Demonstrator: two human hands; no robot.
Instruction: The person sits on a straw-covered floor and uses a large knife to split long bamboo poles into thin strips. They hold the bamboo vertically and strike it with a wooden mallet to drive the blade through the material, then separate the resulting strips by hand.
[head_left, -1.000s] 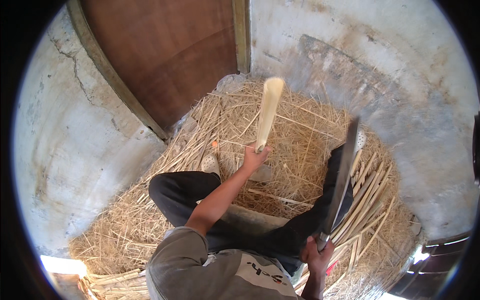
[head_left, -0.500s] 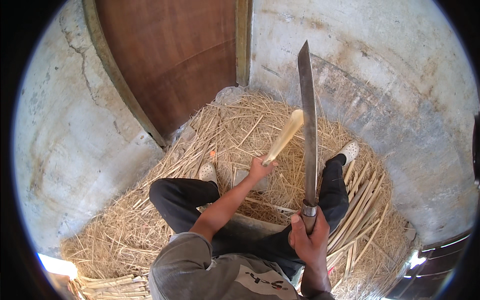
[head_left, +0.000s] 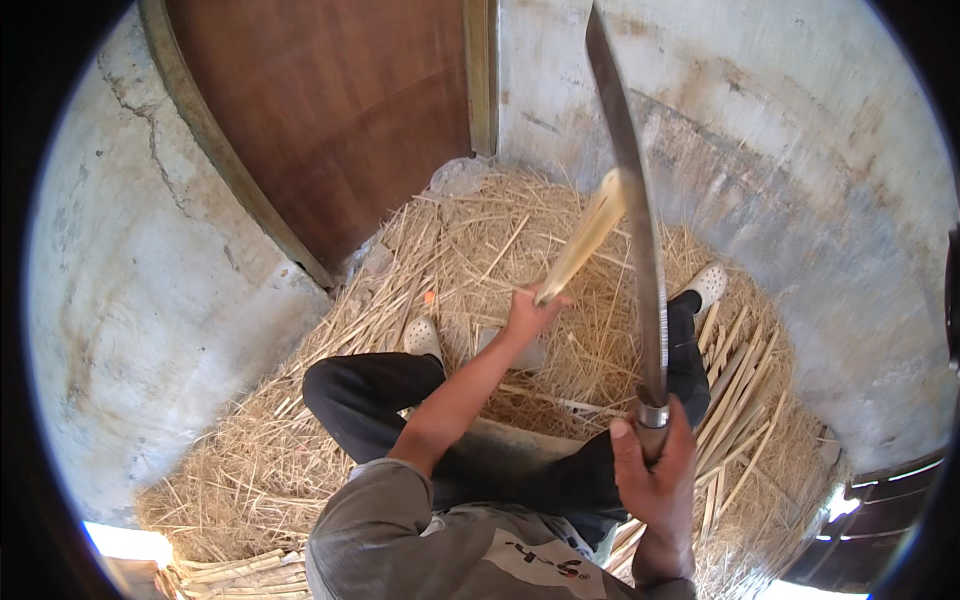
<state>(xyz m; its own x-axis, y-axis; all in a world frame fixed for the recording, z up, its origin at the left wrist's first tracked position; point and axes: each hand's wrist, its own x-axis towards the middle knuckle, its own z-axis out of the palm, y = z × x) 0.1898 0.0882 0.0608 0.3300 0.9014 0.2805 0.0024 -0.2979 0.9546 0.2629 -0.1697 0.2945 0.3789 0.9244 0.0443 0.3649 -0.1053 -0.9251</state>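
My right hand (head_left: pixel 655 465) is closed round the dark handle of a long machete (head_left: pixel 640 200), its blade raised upright and slightly blurred. In my left hand (head_left: pixel 532 312), out in front between my feet, is the lower end of a pale split piece of bamboo (head_left: pixel 590 240), slanting up and to the right. The top of the bamboo meets the blade in the picture; whether they touch I cannot tell. A grey block (head_left: pixel 518 352) lies on the straw just below my left hand, partly hidden by the forearm.
Straw and shavings (head_left: pixel 460 240) cover the floor. Split sticks (head_left: pixel 745 390) lie in a pile beside my right leg, and more strips (head_left: pixel 240 575) at lower left. A brown door (head_left: pixel 320 110) and stained walls (head_left: pixel 800 150) stand close around.
The machete has risen and shifted right, its tip now near the top edge. My left hand with the bamboo has moved slightly up and to the right.
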